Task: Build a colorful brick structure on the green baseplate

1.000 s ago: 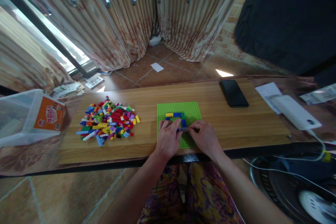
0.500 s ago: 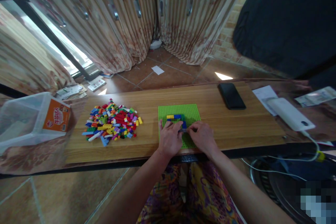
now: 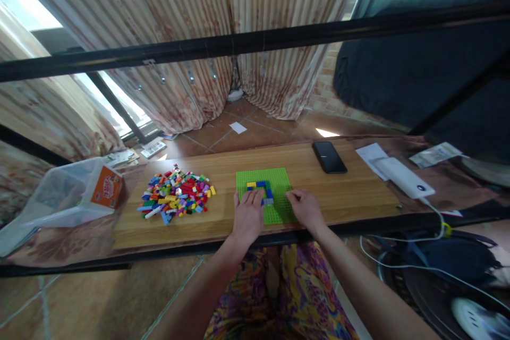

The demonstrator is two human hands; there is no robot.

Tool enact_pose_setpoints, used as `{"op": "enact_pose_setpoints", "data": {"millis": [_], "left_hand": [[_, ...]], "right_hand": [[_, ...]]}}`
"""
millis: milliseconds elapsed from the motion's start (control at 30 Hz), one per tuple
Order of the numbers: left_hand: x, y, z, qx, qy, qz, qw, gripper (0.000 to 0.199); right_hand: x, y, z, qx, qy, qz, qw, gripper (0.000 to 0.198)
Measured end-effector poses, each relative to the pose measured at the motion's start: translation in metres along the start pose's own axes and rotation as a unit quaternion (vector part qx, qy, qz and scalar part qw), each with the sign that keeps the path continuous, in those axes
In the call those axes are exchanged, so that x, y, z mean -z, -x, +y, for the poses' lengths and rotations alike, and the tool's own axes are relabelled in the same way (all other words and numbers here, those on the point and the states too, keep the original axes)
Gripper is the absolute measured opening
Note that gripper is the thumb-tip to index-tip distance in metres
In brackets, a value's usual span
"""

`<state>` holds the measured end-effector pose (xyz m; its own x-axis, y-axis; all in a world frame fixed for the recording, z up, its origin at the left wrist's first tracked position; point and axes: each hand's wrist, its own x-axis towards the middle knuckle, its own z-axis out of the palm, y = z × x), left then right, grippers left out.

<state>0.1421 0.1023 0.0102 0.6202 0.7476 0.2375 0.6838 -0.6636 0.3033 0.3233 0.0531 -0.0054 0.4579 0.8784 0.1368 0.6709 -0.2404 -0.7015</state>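
A bright green studded baseplate (image 3: pixel 279 214) lies near the table's front edge. A U-shaped row of toy bricks (image 3: pixel 268 191) in yellow, blue and green sits on it, with a grey-blue brick (image 3: pixel 268 201) at its near right end. My left hand (image 3: pixel 247 213) lies over the plate's left part, fingers stretched out and touching or just above the bricks. At the plate's right edge is my right hand (image 3: pixel 306 207), apart from the bricks, its fingers curled with thumb and forefinger together. Anything inside that pinch is hidden or too small to name.
A heap of loose mixed bricks (image 3: pixel 177 195) covers the board's left side. Beyond it stands a clear plastic bin (image 3: pixel 67 196) with an orange label. A black phone (image 3: pixel 329 157) lies back right, near a white power bank (image 3: pixel 406 177) with a cable. A dark bar (image 3: pixel 239 42) crosses behind.
My right hand has drawn away from the bricks to the plate's right edge. The grey-blue brick now shows on the plate. My left hand has shifted slightly left, and the camera view has tilted up.
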Motion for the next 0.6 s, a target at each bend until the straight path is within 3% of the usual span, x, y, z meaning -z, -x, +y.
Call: {"op": "enact_pose_setpoints", "data": {"millis": [167,300,600], "left_hand": [[-0.009,0.019,0.014,-0.012,-0.038,-0.014,0.999,0.044],[-0.019,0.025,0.021,0.009,-0.06,-0.022,0.998,0.049],[-0.031,0.028,0.02,0.004,-0.067,-0.044,0.997,0.057]], "right_hand": [[-0.002,0.012,-0.005,0.08,0.064,0.009,0.995,0.033],[-0.007,0.023,-0.018,0.155,0.167,-0.061,0.972,0.049],[-0.025,0.043,-0.031,0.162,0.318,-0.069,0.932,0.051]]}}
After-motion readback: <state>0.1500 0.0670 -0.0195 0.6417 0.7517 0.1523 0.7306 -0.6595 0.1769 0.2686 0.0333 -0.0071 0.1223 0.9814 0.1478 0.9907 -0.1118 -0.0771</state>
